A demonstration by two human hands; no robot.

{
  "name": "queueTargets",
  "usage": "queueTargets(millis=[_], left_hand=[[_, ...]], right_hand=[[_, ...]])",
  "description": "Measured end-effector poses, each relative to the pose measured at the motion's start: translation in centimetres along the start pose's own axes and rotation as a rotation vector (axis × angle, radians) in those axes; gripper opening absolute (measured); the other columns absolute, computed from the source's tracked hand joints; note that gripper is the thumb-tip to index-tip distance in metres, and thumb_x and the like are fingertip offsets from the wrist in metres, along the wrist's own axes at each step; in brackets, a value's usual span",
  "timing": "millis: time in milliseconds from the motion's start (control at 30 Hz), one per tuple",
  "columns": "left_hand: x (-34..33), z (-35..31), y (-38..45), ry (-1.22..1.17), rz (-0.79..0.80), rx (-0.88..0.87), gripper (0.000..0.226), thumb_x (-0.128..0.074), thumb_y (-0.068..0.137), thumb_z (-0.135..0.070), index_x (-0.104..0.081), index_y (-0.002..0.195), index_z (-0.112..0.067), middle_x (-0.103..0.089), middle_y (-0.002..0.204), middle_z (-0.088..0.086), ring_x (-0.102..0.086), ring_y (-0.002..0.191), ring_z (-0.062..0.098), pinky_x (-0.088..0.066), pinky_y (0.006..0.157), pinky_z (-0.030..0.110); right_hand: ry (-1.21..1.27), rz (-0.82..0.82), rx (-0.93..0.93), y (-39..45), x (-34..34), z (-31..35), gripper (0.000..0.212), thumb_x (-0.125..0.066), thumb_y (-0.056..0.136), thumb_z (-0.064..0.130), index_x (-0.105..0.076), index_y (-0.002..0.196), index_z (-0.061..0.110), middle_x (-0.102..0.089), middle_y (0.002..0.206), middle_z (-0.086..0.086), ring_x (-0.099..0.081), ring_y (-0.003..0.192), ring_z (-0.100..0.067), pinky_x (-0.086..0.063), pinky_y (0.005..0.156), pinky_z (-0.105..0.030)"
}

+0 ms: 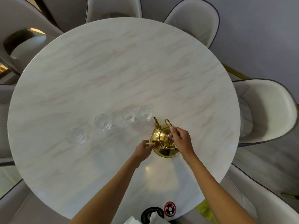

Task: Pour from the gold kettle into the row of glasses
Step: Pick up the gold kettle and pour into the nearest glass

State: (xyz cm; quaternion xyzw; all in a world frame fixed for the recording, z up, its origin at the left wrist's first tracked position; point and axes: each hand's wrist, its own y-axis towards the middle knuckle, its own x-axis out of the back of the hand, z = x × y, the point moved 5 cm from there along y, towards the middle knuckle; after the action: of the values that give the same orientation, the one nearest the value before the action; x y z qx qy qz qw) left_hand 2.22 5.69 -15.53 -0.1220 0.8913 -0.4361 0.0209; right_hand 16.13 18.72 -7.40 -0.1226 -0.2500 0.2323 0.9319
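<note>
A gold kettle (163, 143) stands on the round marble table (97, 70), its spout pointing up-left toward the glasses. My right hand (182, 139) is over the lid, fingers pinched on the thin wire handle. My left hand (144, 149) rests against the kettle's left side with fingers apart. Several clear glasses stand in a slanted row: the nearest (145, 113) just beyond the spout, one (128, 114) beside it, another (103, 122) further left, and the last (76, 136) at the lower left. All look empty or nearly so.
Cream padded chairs ring the table, one at the right (267, 110) and others at the back (192, 21). At the near edge lie a black round object (151, 214), a red round object (169, 209) and white tissue (153, 219).
</note>
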Motion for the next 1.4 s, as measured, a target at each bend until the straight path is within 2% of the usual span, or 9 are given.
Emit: queueTargets(millis=[200,367,500,600,733,867,967,1233,1400], left_hand=[[-0.1,0.5,0.3,-0.059,0.036,-0.002,0.062,-0.053,0.103,-0.039,-0.034,0.152,-0.007,-0.058,0.141,0.012,-0.056,0.124,0.026,-0.047,0.106,0.039],[-0.3,0.6,0.2,-0.149,0.050,-0.044,0.049,-0.052,0.103,-0.042,-0.049,0.141,-0.012,-0.065,0.132,0.009,-0.059,0.119,0.021,-0.045,0.095,0.031],[-0.5,0.0,-0.3,-0.249,0.092,-0.078,0.045,-0.050,0.104,-0.043,-0.049,0.138,-0.014,-0.063,0.131,0.008,-0.058,0.121,0.021,-0.041,0.095,0.033],[-0.1,-0.5,-0.1,-0.287,0.073,-0.077,0.052,-0.052,0.103,-0.042,-0.042,0.145,-0.013,-0.062,0.136,0.010,-0.058,0.123,0.022,-0.041,0.096,0.034],[0.6,-1.0,0.5,-0.270,0.072,-0.086,0.069,-0.053,0.102,-0.044,-0.024,0.158,-0.015,-0.054,0.147,0.011,-0.053,0.121,0.020,-0.039,0.102,0.036],[0.9,-2.1,0.3,-0.268,0.095,-0.112,0.052,-0.050,0.104,-0.042,-0.039,0.150,-0.019,-0.059,0.133,0.005,-0.056,0.113,0.016,-0.040,0.094,0.034],[0.8,-2.3,0.6,-0.279,0.098,-0.098,0.049,-0.050,0.104,-0.044,-0.041,0.147,-0.021,-0.058,0.122,-0.001,-0.054,0.113,0.018,-0.041,0.091,0.036],[0.6,-1.9,1.1,-0.289,0.074,-0.055,0.052,-0.049,0.102,-0.050,-0.042,0.147,-0.024,-0.056,0.124,0.001,-0.053,0.114,0.019,-0.042,0.091,0.038],[0.5,-1.9,1.5,-0.288,0.062,-0.042,0.055,-0.049,0.100,-0.056,-0.046,0.146,-0.027,-0.057,0.132,0.003,-0.054,0.119,0.022,-0.045,0.093,0.040]], right_hand=[[-0.016,-0.005,-0.010,-0.1,-0.4,0.8,0.038,-0.050,0.104,0.034,-0.068,0.077,0.014,-0.061,0.062,0.006,-0.053,0.055,-0.004,-0.043,0.051,-0.019],[0.022,0.004,-0.034,-0.3,-0.6,1.8,0.040,-0.051,0.104,0.035,-0.065,0.074,0.014,-0.060,0.061,0.004,-0.049,0.050,-0.002,-0.040,0.049,-0.017],[0.001,-0.001,-0.044,0.1,-0.6,3.0,0.040,-0.051,0.104,0.037,-0.067,0.076,0.013,-0.064,0.065,-0.002,-0.053,0.055,-0.007,-0.043,0.052,-0.022],[-0.001,0.011,-0.043,0.5,-0.6,4.1,0.042,-0.051,0.104,0.036,-0.067,0.077,0.009,-0.062,0.065,-0.005,-0.050,0.053,-0.007,-0.041,0.050,-0.022],[-0.040,0.026,-0.037,1.0,-0.8,5.1,0.042,-0.052,0.103,0.037,-0.064,0.071,0.013,-0.058,0.060,-0.001,-0.047,0.048,-0.005,-0.038,0.048,-0.023],[-0.068,0.035,-0.053,1.5,-1.1,5.6,0.041,-0.054,0.102,0.037,-0.067,0.074,0.012,-0.059,0.058,0.004,-0.050,0.046,-0.001,-0.040,0.049,-0.023],[-0.069,0.042,-0.061,1.8,-1.4,5.8,0.042,-0.054,0.102,0.039,-0.068,0.074,0.011,-0.059,0.056,0.003,-0.048,0.045,-0.005,-0.040,0.049,-0.026],[-0.091,0.056,-0.088,2.5,-1.9,6.3,0.042,-0.055,0.101,0.039,-0.069,0.074,0.010,-0.061,0.056,0.000,-0.048,0.044,-0.007,-0.038,0.050,-0.027],[-0.128,0.051,-0.085,3.1,-2.0,7.0,0.040,-0.054,0.101,0.039,-0.069,0.072,0.015,-0.057,0.051,0.007,-0.051,0.051,-0.011,-0.039,0.054,-0.029]])
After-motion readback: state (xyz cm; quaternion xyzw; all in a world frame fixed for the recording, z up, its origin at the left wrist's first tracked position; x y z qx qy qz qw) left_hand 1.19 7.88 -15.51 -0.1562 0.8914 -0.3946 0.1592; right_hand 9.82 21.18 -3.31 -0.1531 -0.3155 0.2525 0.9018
